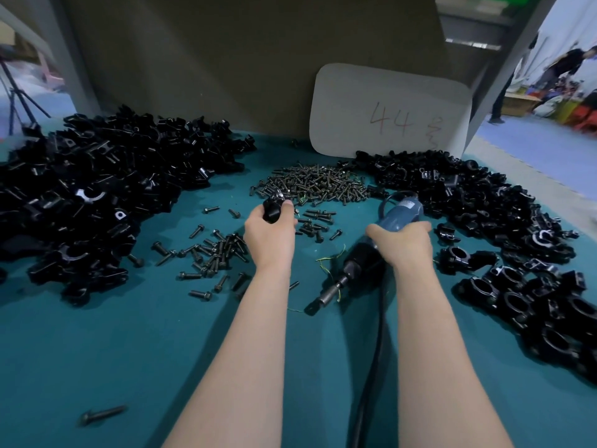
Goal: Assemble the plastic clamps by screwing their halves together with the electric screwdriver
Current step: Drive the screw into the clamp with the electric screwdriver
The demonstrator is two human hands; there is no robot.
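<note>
**While clamp [272, 211] is held, fastening pending**

While it sits gripped in the left hand [269, 236] beside the screw pile [313, 185] toward the table's [161, 350] far edge, the right hand [403, 242] wraps the electric screwdriver [365, 258], bit aimed away. Screw maybe seated; blurry. Next: bit onto screw.

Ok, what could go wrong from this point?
The electric screwdriver in the right hand points its bit toward the left forearm, away from the clamp in the left hand; a stray trigger could nick skin. Its cable along the right forearm may snag. Loose screws could get swept off.
</note>
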